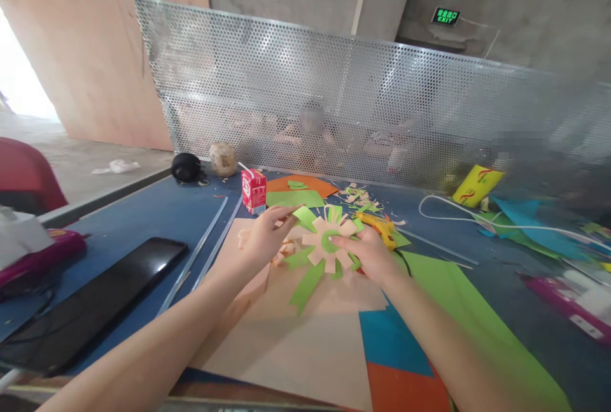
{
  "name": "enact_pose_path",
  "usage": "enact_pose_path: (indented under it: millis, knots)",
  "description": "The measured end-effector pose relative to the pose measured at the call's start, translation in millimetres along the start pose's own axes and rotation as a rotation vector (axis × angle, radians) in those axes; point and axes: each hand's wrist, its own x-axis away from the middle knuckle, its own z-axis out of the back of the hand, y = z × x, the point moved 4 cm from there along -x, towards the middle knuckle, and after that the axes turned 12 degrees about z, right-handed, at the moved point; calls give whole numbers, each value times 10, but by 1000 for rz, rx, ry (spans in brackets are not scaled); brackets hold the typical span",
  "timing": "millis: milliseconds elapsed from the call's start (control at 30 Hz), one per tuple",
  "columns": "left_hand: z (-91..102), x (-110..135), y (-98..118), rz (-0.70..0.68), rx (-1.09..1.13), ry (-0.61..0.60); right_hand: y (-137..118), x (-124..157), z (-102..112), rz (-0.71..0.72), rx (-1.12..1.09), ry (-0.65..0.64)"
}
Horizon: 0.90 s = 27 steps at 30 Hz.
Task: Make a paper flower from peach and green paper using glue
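Note:
Over the sheets of paper, a paper flower (319,248) is held up, with pale peach strips fanned around a green round centre and green petals behind them. My left hand (271,234) pinches the tip of a green petal at the upper left. My right hand (373,251) grips the flower from the right, its thumb lying on the front by the centre and its other fingers hidden behind. Just past the right hand lies a yellow glue gun (380,226), partly covered. Loose peach paper pieces (282,251) lie under the flower.
Peach sheets (296,348) and a green sheet (458,304) spread in front. A red drink carton (253,191) stands behind, near paper scraps (360,197). A black phone (95,300) lies left. A white cable (506,224) crosses the right side. A perforated metal screen (267,81) closes off the back.

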Motion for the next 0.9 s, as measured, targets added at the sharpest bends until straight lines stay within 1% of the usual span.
enact_pose_path:
  millis: [100,200,333,467,600,900]
  knots:
    - [-75,10,-47,120,206,-124,-16,-8,4,39,32,7]
    - [-155,21,-112,231,422,-209,-15,-16,10,64,48,22]
    - [-202,35,-125,328,597,-254,-7,-5,16,41,85,52]
    - [-197,51,-67,328,696,-300,-44,12,-2,9,102,47]
    - [-222,84,-47,342,763,-368,-80,12,17,0,112,112]
    - [-289,114,-15,330,741,-435,-54,-5,15,52,141,113]
